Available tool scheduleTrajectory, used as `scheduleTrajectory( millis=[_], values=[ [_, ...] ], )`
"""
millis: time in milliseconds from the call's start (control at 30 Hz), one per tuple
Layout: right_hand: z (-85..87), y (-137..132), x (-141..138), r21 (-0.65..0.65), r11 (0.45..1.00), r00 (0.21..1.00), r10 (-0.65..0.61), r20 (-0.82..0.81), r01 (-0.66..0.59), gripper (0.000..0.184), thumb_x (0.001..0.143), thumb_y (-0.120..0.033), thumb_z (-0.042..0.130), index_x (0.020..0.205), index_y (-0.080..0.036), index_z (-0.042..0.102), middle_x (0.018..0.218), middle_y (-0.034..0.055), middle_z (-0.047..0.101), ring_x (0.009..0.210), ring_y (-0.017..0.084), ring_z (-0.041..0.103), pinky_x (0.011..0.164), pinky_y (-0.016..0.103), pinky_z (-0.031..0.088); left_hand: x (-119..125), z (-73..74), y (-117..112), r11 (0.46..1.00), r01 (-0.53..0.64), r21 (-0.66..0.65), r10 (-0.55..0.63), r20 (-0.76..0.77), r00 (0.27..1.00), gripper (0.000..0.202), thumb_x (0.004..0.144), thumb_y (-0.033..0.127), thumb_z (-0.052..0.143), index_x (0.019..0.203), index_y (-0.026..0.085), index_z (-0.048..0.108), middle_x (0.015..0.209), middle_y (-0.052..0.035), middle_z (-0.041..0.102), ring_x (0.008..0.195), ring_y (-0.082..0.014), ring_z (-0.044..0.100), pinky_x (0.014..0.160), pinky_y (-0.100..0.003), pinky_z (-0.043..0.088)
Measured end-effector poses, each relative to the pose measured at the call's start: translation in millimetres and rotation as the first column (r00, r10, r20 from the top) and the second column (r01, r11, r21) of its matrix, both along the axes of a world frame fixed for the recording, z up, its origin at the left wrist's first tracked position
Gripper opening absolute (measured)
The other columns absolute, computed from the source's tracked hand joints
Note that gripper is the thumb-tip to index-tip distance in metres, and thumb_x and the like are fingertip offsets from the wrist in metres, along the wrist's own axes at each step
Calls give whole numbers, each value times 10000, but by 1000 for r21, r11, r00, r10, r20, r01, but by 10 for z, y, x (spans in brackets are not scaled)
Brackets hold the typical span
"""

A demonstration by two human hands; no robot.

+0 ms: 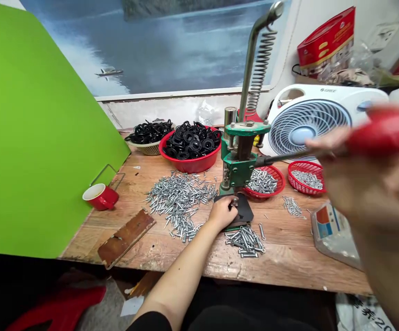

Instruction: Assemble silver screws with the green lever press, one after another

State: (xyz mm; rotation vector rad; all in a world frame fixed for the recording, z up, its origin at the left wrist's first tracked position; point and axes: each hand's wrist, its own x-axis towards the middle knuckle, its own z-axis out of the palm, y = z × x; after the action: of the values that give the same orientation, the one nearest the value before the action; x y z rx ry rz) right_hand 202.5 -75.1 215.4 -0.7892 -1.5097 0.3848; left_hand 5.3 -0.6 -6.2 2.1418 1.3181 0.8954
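Observation:
A green hand press (pixel 242 168) with a tall spring stands on the wooden table. My left hand (pixel 223 213) rests at the black plate (pixel 245 209) on its base, fingers pinched on a small metal part (pixel 234 201) beneath the ram; the fingers mostly hide it. Raised on the right and smeared by motion, my right hand (pixel 353 184) grips the press lever (pixel 289 155) near its red handle (pixel 385 131). Loose eye bolts (pixel 246 241) lie in front of the base. A larger heap of bolts (pixel 182 200) spreads to the left.
Behind are a red bowl (pixel 192 164) of black rings and a tan basket (pixel 149 148) of black parts. Red baskets (pixel 280 181) of metal pieces, a plastic container (pixel 333 234) and a fan (pixel 323 99) stand right. A red mug (pixel 105 198) and wooden board (pixel 127 236) are left.

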Motion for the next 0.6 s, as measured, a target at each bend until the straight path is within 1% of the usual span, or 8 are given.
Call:
scheduleTrajectory(
  millis=[67,133,233,300,333,400,467,600],
  values=[
    [245,445,-127,-60,974,971,208,-117,-216,493,899,-497,185,1301,-236,301,1171,40,484,1125,175,474,963,391,377,3,17,-20,1000,5,14,-5,-10,1000,375,691,97,480,1040,183,589,1048,-34,629,972,-166,566,905,-273,425],
    [229,740,-203,-162,942,947,262,-188,-293,492,898,-487,246,1298,-207,299,1269,34,423,1183,143,418,1002,360,342,-1,19,-33,1000,6,26,-6,-12,1000,381,692,98,477,1049,181,583,1054,-38,625,975,-166,564,906,-275,423],
    [-330,787,-231,-142,990,959,-39,-280,-2,384,881,-427,363,1195,-212,414,1211,39,473,1098,115,483,924,316,417,-16,3,-32,1000,13,27,-13,-3,1000,410,682,104,488,1077,180,565,1079,-42,613,984,-171,559,913,-283,419],
    [-909,663,-233,-153,946,913,-318,-254,287,284,862,-386,415,1043,-185,501,987,46,567,872,112,561,782,288,471,-22,-6,-22,1000,23,15,-23,-4,1000,451,662,102,502,1104,185,546,1100,-42,603,996,-177,552,920,-291,416],
    [-1196,602,-243,-247,916,924,-355,-141,315,271,850,-382,430,976,-165,531,866,40,586,764,112,564,722,279,474,-21,-8,-16,1000,24,8,-24,-9,1000,470,653,101,509,1114,188,538,1111,-41,597,1003,-181,548,925,-296,413],
    [-1673,543,-295,-453,867,977,-161,140,208,286,839,-379,433,948,-156,574,796,42,606,700,124,566,694,276,467,-14,-2,-7,1000,24,-3,-24,-26,999,495,643,103,517,1130,191,524,1127,-43,589,1011,-189,544,933,-306,408],
    [-1952,591,-377,-532,835,940,58,336,139,298,836,-378,430,974,-172,595,880,54,623,788,148,576,757,285,450,-2,11,-6,1000,22,-3,-22,-49,999,494,652,117,518,1140,192,513,1130,-47,586,1006,-196,546,927,-316,411],
    [-2026,788,-512,-415,893,782,133,609,171,301,866,-349,377,806,-163,606,863,62,611,853,167,546,794,284,406,10,28,-29,1000,9,10,-8,-101,995,470,667,131,513,1133,191,509,1117,-53,591,999,-201,549,913,-322,422]
  ],
)
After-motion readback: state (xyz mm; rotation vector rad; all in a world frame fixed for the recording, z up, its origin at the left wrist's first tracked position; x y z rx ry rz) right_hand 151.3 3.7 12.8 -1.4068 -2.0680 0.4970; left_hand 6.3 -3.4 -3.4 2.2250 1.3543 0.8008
